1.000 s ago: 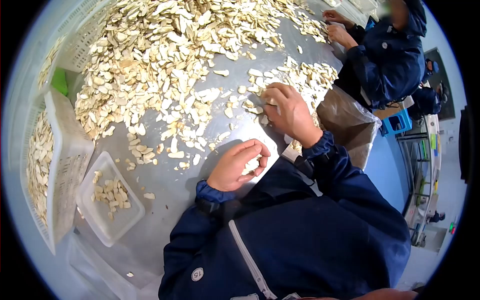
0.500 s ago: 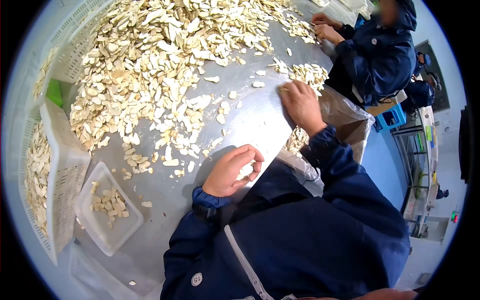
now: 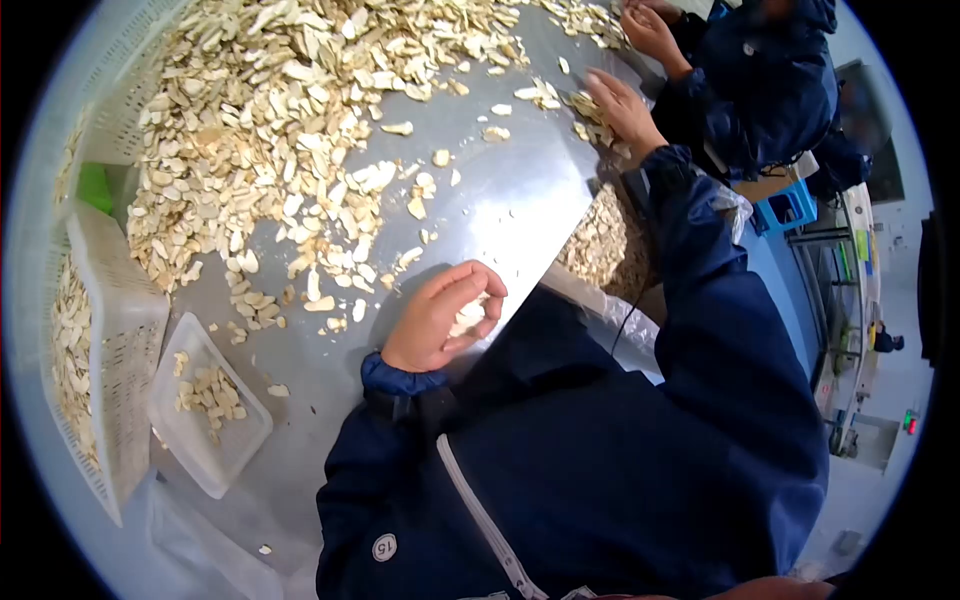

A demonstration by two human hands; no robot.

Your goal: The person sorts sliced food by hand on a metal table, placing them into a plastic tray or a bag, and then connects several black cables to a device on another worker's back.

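My left hand rests near the table's front edge, fingers curled round a few pale dried slices. Farther along that edge, my right hand is open with its fingers stretched out together. A small group of slices lies against it and partly under it, at the rim of the metal table. Below the rim, an open box lined with clear plastic holds many slices. A large heap of the same slices covers the far part of the table.
A shallow white tray with several slices lies at the left, beside white perforated baskets of slices. A co-worker's hand is close beyond my right hand. A blue stool stands on the floor at right.
My right hand has moved away along the table edge, and the slices near it are fewer. More of the box's contents shows. My left hand stays curled round its slices.
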